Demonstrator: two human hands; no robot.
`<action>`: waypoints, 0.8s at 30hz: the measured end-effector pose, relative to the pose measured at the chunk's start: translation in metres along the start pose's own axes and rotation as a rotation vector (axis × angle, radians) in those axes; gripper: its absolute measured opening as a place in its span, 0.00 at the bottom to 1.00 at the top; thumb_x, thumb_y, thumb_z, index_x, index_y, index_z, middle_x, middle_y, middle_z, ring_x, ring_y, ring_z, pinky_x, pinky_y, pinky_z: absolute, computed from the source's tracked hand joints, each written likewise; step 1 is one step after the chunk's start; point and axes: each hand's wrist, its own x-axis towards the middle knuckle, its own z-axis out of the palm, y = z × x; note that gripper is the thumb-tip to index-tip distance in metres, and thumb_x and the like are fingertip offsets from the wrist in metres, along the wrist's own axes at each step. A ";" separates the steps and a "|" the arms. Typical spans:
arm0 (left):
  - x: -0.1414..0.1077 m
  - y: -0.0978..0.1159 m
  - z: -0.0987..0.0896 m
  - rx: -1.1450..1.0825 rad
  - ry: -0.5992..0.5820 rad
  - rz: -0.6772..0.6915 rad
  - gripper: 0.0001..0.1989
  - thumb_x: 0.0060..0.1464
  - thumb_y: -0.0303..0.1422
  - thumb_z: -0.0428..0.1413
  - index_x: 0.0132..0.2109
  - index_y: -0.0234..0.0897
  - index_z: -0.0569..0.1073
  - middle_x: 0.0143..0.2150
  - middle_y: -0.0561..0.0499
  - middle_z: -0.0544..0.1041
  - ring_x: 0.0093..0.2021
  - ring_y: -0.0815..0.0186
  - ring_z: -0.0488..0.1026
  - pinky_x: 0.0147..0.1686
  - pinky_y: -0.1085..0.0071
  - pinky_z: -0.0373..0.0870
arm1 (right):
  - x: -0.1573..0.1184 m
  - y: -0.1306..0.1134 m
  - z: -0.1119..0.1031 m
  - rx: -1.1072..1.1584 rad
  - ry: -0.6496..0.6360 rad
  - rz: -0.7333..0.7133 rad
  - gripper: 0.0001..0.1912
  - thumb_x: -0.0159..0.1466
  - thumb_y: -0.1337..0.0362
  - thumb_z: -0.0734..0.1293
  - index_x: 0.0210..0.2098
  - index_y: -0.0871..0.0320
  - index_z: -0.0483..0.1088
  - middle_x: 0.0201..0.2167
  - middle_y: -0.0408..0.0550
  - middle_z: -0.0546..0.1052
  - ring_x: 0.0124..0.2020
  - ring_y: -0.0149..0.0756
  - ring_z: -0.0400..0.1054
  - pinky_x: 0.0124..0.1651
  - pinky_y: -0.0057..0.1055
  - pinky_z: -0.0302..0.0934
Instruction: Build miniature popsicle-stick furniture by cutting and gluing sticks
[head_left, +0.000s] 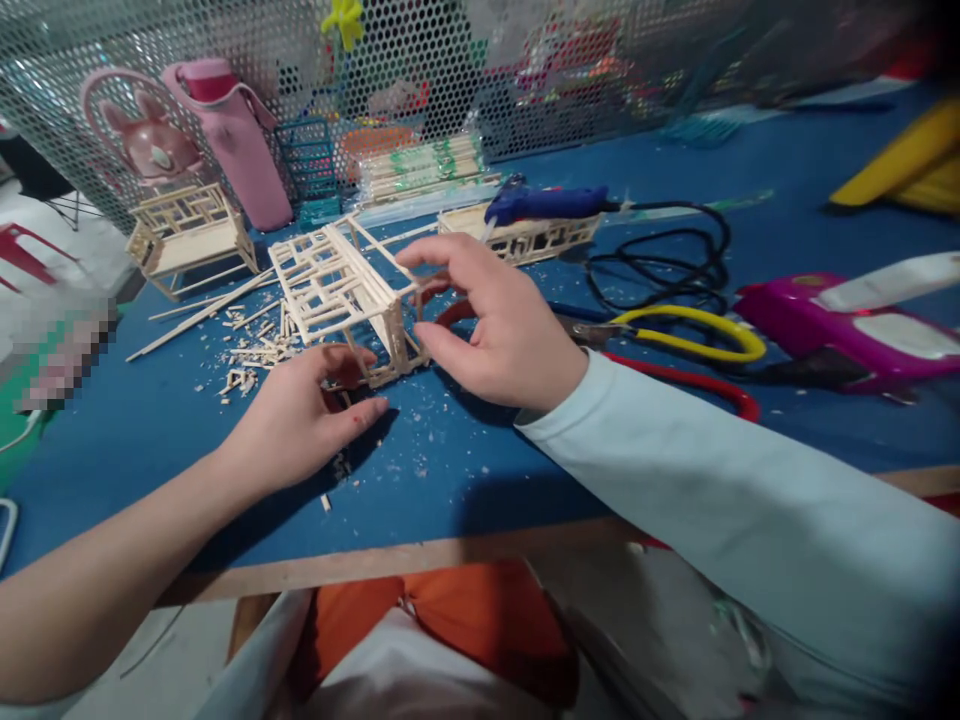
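A miniature bench of pale wooden sticks [345,290] stands tilted on its side on the blue tabletop [450,490], between both hands. My right hand [499,325] reaches it from the right, with thumb and fingertips around an upright at its right end. At its lower left corner is my left hand [300,410], fingers curled beside the sticks and thumb held apart; whether these fingertips touch the bench I cannot tell. Stick offcuts [262,345] and longer loose sticks [202,305] lie to the left.
Behind stand another stick bench [191,240], a pink bottle [240,150] and bundled sticks [427,165]. A blue glue gun [547,203] rests on a stick piece [525,240], its black cord [667,260] coiled rightward. Pliers [690,335] and a magenta tool [847,330] lie right.
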 end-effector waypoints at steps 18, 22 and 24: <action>0.007 0.002 0.009 0.146 0.184 0.094 0.08 0.52 0.33 0.55 0.35 0.37 0.78 0.34 0.51 0.81 0.33 0.64 0.75 0.38 0.72 0.69 | 0.003 0.002 0.005 0.094 -0.058 0.024 0.27 0.50 0.78 0.63 0.49 0.52 0.65 0.50 0.46 0.70 0.49 0.40 0.66 0.47 0.38 0.67; 0.005 -0.002 0.009 0.085 0.161 0.053 0.09 0.53 0.35 0.55 0.38 0.36 0.77 0.36 0.48 0.80 0.35 0.64 0.75 0.34 0.72 0.69 | 0.001 0.000 0.004 0.137 0.000 0.126 0.33 0.46 0.79 0.62 0.51 0.52 0.62 0.46 0.44 0.69 0.43 0.38 0.68 0.44 0.38 0.67; 0.003 -0.004 0.009 0.038 0.139 0.027 0.11 0.52 0.37 0.56 0.39 0.35 0.75 0.39 0.47 0.79 0.38 0.62 0.75 0.33 0.71 0.70 | -0.001 -0.001 0.003 0.075 0.000 0.171 0.36 0.44 0.79 0.62 0.52 0.52 0.60 0.42 0.44 0.68 0.39 0.36 0.68 0.44 0.40 0.67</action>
